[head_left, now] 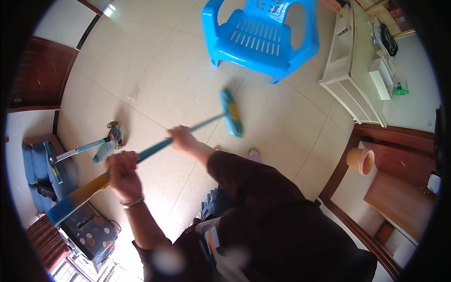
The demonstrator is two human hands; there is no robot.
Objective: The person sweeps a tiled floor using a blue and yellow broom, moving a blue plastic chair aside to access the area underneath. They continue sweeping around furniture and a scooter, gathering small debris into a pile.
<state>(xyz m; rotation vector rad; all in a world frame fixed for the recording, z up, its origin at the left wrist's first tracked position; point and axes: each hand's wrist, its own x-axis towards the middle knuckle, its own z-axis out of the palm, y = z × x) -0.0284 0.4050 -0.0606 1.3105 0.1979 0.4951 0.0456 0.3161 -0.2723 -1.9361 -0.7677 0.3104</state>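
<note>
A broom (154,150) with a teal, yellow and blue handle slants across the view in both my hands. My left hand (124,174), with a band on its wrist, is wrapped round the upper handle. Farther down toward the head, my right hand (182,139) grips the same handle. The teal and yellow broom head (230,113) is at the floor ahead of my feet, smeared by motion. Its bristles cannot be made out.
A blue plastic armchair (256,40) stands ahead, with a white cabinet (359,75) to its right. A child's scooter (87,146) is at the left beside a blue seat (35,164). An orange bucket (361,160) stands by the doorway at the right.
</note>
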